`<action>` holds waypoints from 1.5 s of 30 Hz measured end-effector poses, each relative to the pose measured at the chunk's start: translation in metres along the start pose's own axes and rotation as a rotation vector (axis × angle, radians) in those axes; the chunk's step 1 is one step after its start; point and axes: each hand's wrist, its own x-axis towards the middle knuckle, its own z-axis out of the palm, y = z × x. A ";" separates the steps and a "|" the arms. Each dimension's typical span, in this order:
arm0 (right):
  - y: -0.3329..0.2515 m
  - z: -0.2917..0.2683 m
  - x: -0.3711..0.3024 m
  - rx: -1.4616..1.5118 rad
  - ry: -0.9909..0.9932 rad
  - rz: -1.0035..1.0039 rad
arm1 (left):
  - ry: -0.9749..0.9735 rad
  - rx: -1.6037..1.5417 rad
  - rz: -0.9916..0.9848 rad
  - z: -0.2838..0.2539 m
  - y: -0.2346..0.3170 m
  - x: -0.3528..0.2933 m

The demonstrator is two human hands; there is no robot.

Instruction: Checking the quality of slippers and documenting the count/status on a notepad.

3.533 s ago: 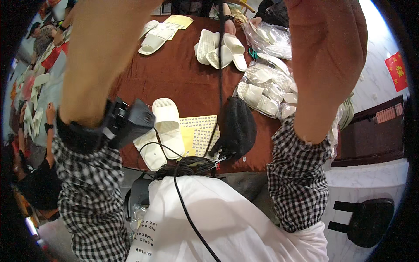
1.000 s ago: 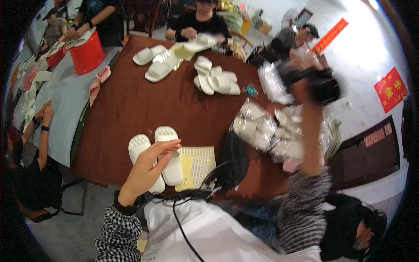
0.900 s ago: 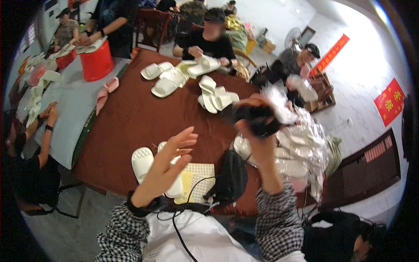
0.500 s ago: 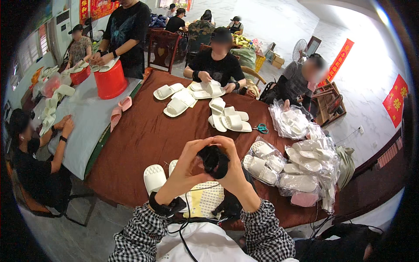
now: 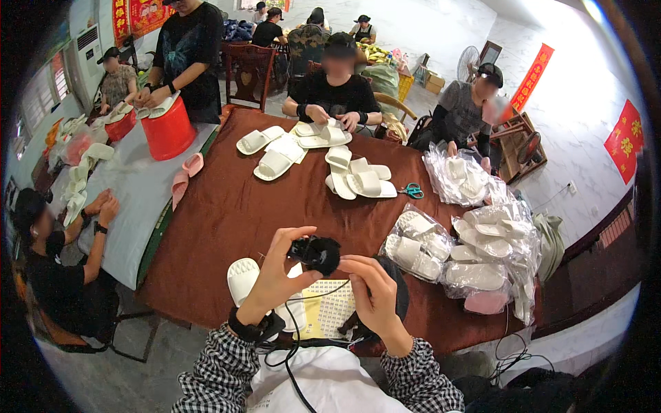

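Observation:
Above the table's near edge, my left hand (image 5: 270, 275) grips a small black rounded object (image 5: 318, 255) between thumb and fingers; its exact kind does not show. My right hand (image 5: 375, 296) is beside it, fingers stretched out and thumb apart, the fingertips at the object's right edge. I cannot tell whether they touch it. A black band with a cord (image 5: 279, 359) is around my left wrist. Below my hands lie a white slipper (image 5: 243, 279), a second one partly hidden, and a yellow-and-white label sheet (image 5: 329, 310). A black rounded thing (image 5: 399, 292) shows behind my right hand.
Bagged white slippers (image 5: 482, 251) pile up on the brown-covered table (image 5: 200, 268) at right. Loose slippers (image 5: 361, 180) and teal-handled scissors (image 5: 411, 191) lie farther off. Co-workers sit across the table and at a grey table (image 5: 131, 206) on the left, near a red bucket (image 5: 167, 131).
My hands were joined in a ring around the black object. Now my right hand has opened and moved down and right, while the object stays in my left hand, turned differently.

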 end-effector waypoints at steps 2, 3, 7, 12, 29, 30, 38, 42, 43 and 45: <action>-0.001 0.001 0.002 0.037 -0.107 -0.010 | -0.075 0.019 -0.024 0.001 -0.003 -0.003; -0.001 0.002 0.003 0.064 -0.231 -0.012 | -0.080 0.019 -0.026 0.003 -0.003 -0.005; 0.004 0.007 0.009 0.101 -0.278 -0.111 | -0.146 -0.126 0.025 0.003 -0.005 -0.007; 0.017 0.016 0.007 -0.029 -0.122 0.005 | -0.058 -0.158 0.014 0.012 -0.009 -0.017; 0.001 0.083 0.066 0.489 -0.282 0.147 | -0.034 -0.109 0.133 0.006 -0.008 -0.051; -0.003 0.091 0.069 0.506 -0.310 0.132 | 0.018 0.014 0.175 0.004 -0.007 -0.054; -0.015 0.115 0.081 0.567 -0.419 0.113 | 0.045 0.194 0.105 0.001 -0.012 -0.069; -0.005 0.107 0.082 0.575 -0.405 0.142 | 0.045 0.118 0.230 0.003 -0.018 -0.059; -0.002 0.104 0.081 0.578 -0.401 0.148 | 0.041 0.117 0.230 0.003 -0.019 -0.056; 0.004 0.097 0.078 0.589 -0.398 0.172 | 0.111 0.199 0.278 0.003 -0.017 -0.053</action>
